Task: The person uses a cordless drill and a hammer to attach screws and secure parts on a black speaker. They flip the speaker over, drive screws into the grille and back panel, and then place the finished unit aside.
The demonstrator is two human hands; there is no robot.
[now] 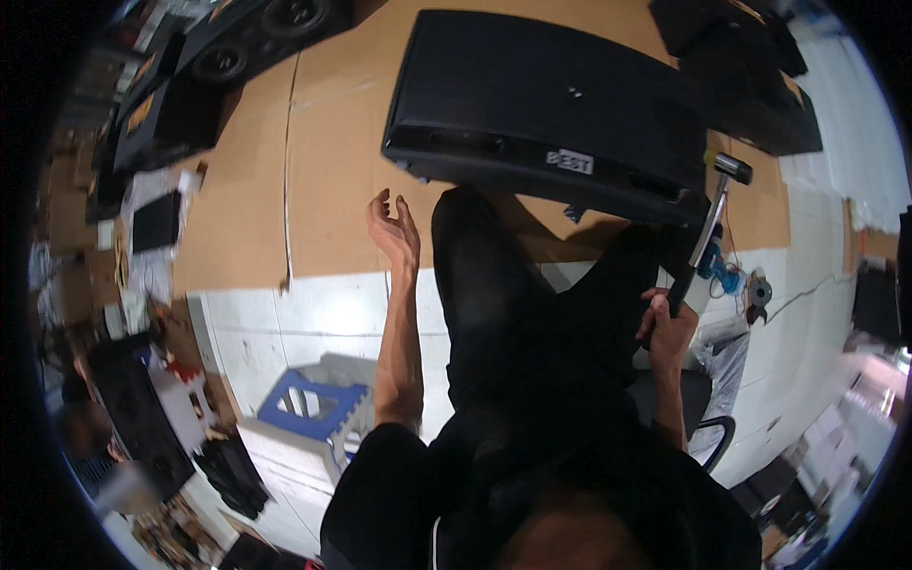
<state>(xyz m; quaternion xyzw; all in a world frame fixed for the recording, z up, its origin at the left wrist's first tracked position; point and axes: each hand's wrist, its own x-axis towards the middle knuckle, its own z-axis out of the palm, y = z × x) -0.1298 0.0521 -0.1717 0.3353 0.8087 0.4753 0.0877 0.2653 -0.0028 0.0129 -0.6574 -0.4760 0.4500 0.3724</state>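
My right hand grips the dark handle of a hammer. Its shaft points up and away, with the head beside the right end of a large black speaker cabinet. That cabinet lies on cardboard in front of my knees; a slot, a small white label and a slim recess show along its near side. My left hand is raised, holding nothing, with its fingers loosely bent and apart. It is left of my knee, just short of the cabinet's near left corner and not touching it.
Brown cardboard sheets cover the tiled floor. Black speakers stand far left, and more black cabinets far right. A blue power tool and a roll of tape lie at right. A blue-topped step stool sits near left.
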